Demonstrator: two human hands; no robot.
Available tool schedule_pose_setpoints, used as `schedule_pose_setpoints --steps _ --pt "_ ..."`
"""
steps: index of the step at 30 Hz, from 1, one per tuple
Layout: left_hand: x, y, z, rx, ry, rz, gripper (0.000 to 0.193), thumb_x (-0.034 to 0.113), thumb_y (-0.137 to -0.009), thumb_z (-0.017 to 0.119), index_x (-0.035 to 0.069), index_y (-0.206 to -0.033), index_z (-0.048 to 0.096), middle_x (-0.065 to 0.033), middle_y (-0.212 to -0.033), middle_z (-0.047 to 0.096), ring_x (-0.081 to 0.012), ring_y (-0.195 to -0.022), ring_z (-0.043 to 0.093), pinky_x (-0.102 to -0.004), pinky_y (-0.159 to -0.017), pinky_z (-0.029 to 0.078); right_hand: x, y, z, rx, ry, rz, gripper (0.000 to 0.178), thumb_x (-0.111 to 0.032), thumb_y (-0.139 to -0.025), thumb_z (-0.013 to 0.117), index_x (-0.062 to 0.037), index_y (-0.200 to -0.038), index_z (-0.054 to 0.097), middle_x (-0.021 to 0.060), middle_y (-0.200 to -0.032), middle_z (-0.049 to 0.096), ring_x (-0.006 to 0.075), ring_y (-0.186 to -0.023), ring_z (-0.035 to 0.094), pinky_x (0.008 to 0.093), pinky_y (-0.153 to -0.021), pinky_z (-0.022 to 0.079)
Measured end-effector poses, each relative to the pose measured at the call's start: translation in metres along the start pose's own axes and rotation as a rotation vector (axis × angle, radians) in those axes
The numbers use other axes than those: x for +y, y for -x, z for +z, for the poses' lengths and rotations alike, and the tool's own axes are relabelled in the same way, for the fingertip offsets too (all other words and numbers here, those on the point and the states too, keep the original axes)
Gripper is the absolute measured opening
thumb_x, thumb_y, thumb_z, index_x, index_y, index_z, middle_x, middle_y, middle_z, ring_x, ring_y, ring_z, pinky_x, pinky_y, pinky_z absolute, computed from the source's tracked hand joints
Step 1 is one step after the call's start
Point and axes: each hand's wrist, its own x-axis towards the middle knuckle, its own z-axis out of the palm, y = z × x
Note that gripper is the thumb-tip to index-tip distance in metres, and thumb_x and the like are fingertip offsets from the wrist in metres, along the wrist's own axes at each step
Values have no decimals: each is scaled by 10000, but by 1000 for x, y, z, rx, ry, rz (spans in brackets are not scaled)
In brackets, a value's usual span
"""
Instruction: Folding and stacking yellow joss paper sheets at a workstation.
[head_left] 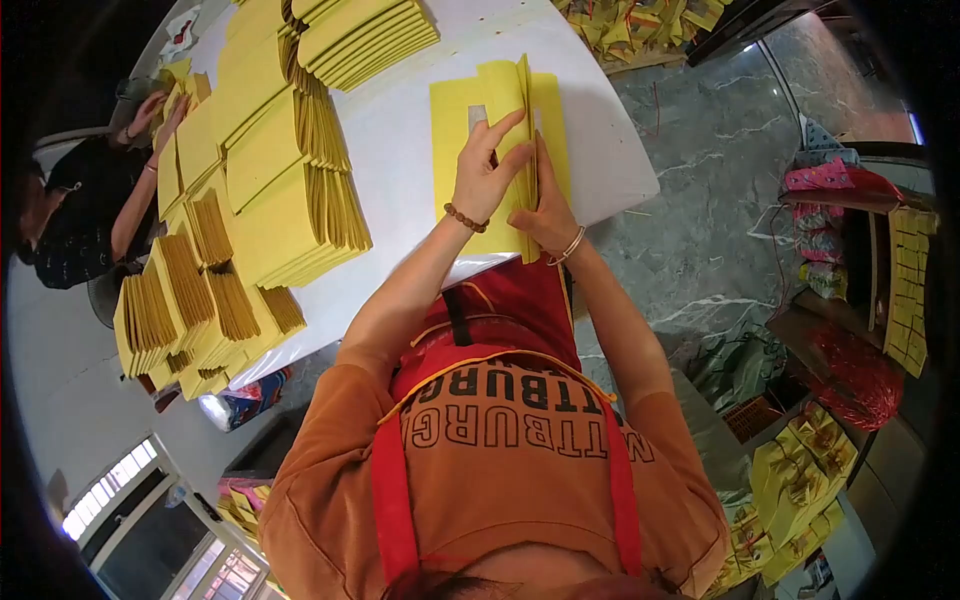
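Observation:
In front of me a flat pile of yellow paper (pixel 452 120) lies on the table, with grey patches showing on it. A folded yellow paper (pixel 507 85) stands up along its middle as an upright ridge. My left hand (pixel 487 168) grips the ridge from the left, thumb and forefinger against the fold. From the right, my right hand (pixel 547 210) presses the same paper, its thumb near the lower end and its fingers running up along the far side. A beaded bracelet is on my left wrist and a bangle on the right. How many sheets are in the fold I cannot tell.
Large stacks of folded yellow paper (pixel 290 215) cover the left of the white table (pixel 610 160). Beyond them a co-worker's hands (pixel 165 115) handle yellow paper. More yellow bundles (pixel 800 490) lie lower right, near red string (pixel 855 375). Grey marbled floor (pixel 690 190) borders the table's right edge.

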Motion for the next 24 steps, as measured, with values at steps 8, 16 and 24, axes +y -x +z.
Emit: schedule_pose_setpoints --steps 8,16,24 --pt "-6 1 8 146 244 47 355 80 -817 573 58 -1171 548 -35 -816 451 -112 -703 453 -238 -609 381 -9 0 6 -3 -79 4 1272 -511 -565 783 47 -1380 -18 188 -1404 172 260 -1316 179 346 -1060 202" --pt "7 0 1 19 35 6 355 76 -800 591 76 -1155 566 -51 -831 475 -126 -705 461 -241 -608 387 -4 1 3 6 -34 -2 1275 -528 -561 774 50 -1380 -14 193 -1414 152 272 -1325 156 347 -1065 188" --pt "0 -1 1 35 28 66 410 142 -767 671 84 -1159 566 -26 -791 445 -113 -640 423 -230 -541 350 1 0 1 0 -5 -14 1267 -524 -576 768 51 -1379 -25 200 -1424 132 284 -1334 129 360 -1069 176"
